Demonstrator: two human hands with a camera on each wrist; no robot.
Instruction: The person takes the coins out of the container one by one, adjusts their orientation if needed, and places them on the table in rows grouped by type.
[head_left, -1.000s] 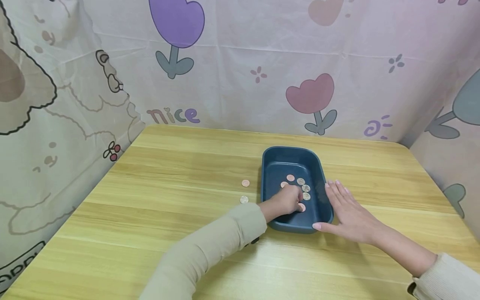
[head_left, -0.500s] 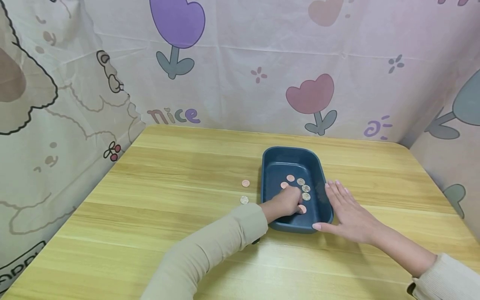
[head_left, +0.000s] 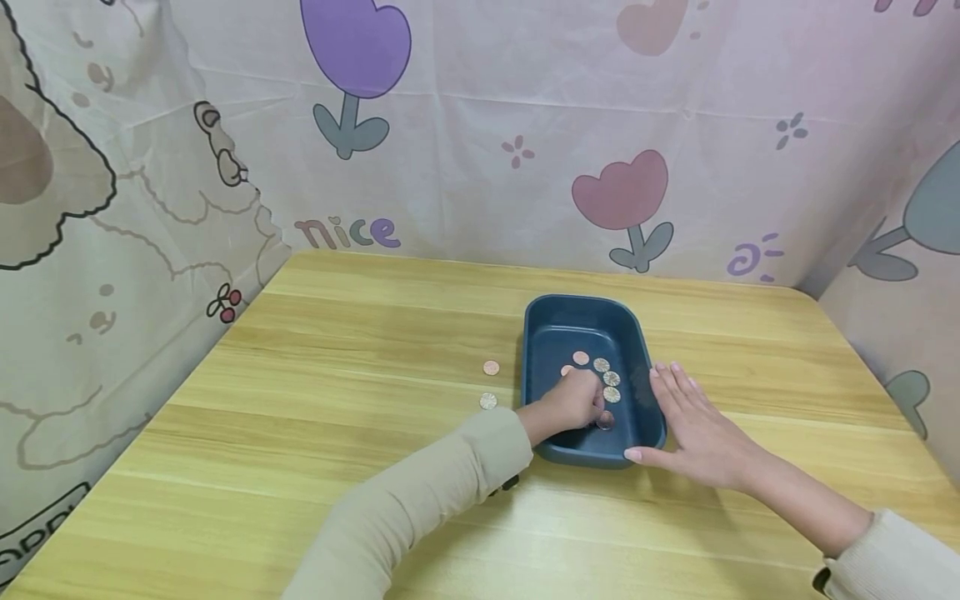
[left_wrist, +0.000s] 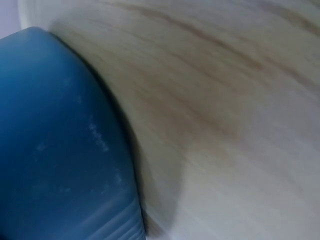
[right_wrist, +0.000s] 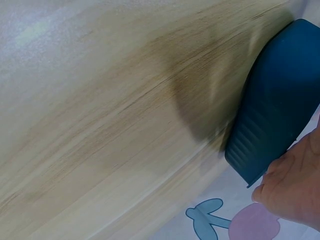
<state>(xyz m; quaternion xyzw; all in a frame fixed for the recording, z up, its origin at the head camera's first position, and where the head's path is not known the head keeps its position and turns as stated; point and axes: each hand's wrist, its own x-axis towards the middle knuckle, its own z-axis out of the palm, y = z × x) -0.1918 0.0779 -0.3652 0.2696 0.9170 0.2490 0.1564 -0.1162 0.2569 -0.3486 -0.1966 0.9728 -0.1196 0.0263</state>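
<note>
In the head view my left hand (head_left: 573, 398) reaches into a dark blue tray (head_left: 532, 333), its fingers curled down at a coin (head_left: 605, 421) that looks dark and tilted. The fingertips are partly hidden, but they seem to pinch that coin. Several other coins lie flat in the tray: a copper-coloured coin (head_left: 581, 357) and silvery-gold ones such as this patterned coin (head_left: 611, 378). My right hand (head_left: 708, 437) rests with straight fingers along the tray's right wall, thumb at the near right corner. The right wrist view shows part of a hand (right_wrist: 295, 182) touching the tray (right_wrist: 280, 90).
A copper-coloured coin (head_left: 491, 367) and a silvery coin (head_left: 488, 401) lie on the wooden table (head_left: 337, 375), left of the tray. A printed cloth (head_left: 480, 125) hangs behind and beside the table. The left wrist view shows only the tray's outer wall (left_wrist: 65, 140) and tabletop.
The coin at my left fingertips has turned from a flat copper-coloured face to a dark, tilted look and shifted slightly nearer. My right hand and the tray have kept their places.
</note>
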